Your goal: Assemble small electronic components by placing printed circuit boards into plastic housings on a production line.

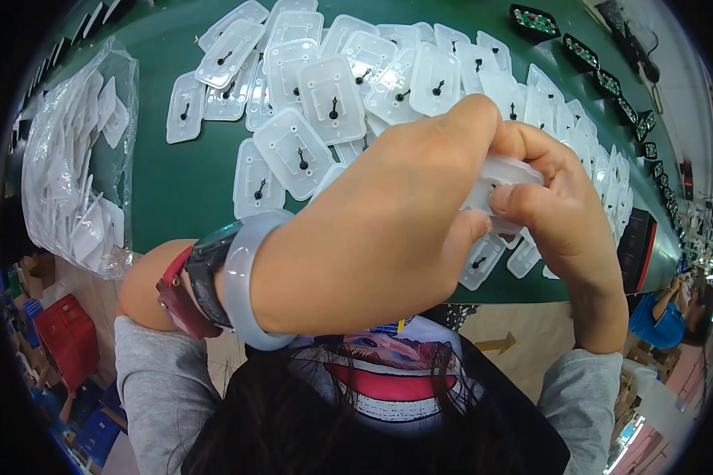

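Close over the table's right part, both my hands are closed on one translucent white plastic cover (517, 169). My left hand (440, 170) reaches across from the left, its back toward the view, with its thumb at the cover's near left edge; most of its fingers are hidden behind it. My right hand (558, 178) grips the cover from the right, the thumb pressed on its face and the fingers curled round the far edge. Beneath and beyond the hands spreads a pile of similar covers (330, 83), many bearing a small black keyhole-shaped piece.
A clear plastic bag (71, 170) full of white pieces lies on the left of the green table (186, 178). Black housings with green circuit boards (535, 21) line the far right edge. A black box with a red edge (636, 247) stands at right. Another person (659, 319) is at far right.
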`<act>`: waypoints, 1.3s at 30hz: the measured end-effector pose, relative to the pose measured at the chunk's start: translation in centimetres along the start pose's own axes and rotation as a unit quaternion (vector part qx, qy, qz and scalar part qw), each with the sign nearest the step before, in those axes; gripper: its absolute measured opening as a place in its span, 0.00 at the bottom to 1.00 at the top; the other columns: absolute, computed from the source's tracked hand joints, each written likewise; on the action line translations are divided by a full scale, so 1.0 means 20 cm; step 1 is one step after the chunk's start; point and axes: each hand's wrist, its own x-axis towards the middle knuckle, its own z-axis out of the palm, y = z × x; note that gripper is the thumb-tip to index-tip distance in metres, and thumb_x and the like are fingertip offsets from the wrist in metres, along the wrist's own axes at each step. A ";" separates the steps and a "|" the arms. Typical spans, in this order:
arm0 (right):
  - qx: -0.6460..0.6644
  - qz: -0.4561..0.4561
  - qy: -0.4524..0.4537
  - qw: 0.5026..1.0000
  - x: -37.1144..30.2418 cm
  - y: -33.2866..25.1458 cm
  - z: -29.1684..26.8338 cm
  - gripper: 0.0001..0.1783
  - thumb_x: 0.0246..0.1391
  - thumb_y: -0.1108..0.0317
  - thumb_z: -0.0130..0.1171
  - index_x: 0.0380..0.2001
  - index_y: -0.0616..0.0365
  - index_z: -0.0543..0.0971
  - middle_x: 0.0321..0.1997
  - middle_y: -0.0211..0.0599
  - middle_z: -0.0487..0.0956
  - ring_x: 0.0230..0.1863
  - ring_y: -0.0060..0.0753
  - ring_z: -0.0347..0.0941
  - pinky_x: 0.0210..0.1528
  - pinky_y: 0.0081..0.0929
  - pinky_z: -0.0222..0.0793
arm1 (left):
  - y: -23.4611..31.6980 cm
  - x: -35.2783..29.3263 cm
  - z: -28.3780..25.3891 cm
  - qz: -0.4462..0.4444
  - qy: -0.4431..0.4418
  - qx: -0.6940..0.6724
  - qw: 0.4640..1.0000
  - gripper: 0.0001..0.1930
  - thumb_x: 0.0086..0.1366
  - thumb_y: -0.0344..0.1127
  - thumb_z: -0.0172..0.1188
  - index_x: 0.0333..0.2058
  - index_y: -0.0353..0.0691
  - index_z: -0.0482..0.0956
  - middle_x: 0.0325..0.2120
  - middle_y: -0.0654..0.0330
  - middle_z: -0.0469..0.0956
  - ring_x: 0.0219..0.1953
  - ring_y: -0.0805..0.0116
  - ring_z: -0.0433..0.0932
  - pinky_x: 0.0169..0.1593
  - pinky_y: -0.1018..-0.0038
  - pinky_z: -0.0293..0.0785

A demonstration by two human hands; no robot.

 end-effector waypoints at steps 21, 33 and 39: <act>-0.509 -0.366 0.063 0.776 0.90 -0.26 -0.56 0.26 0.51 0.70 0.56 0.56 0.53 0.69 0.55 0.29 0.72 0.50 0.29 0.68 0.50 0.24 0.64 | -0.20 0.43 -0.38 0.164 0.199 0.367 0.894 0.23 0.49 0.19 0.53 0.47 0.35 0.68 0.42 0.52 0.71 0.37 0.53 0.75 0.42 0.67 0.73; -0.482 -0.297 0.041 0.824 1.07 -0.21 -0.56 0.25 0.51 0.71 0.57 0.54 0.52 0.71 0.56 0.27 0.73 0.53 0.32 0.68 0.56 0.28 0.61 | -0.27 0.45 -0.30 0.119 0.095 0.398 0.905 0.16 0.51 0.22 0.54 0.41 0.34 0.73 0.38 0.52 0.74 0.35 0.53 0.75 0.41 0.66 0.72; -0.497 -0.262 0.035 0.827 1.06 -0.26 -0.52 0.24 0.50 0.70 0.59 0.52 0.54 0.72 0.53 0.30 0.75 0.51 0.35 0.70 0.57 0.29 0.63 | -0.26 0.49 -0.24 0.073 0.016 0.437 0.896 0.13 0.54 0.26 0.54 0.41 0.33 0.74 0.37 0.52 0.75 0.36 0.54 0.75 0.42 0.67 0.72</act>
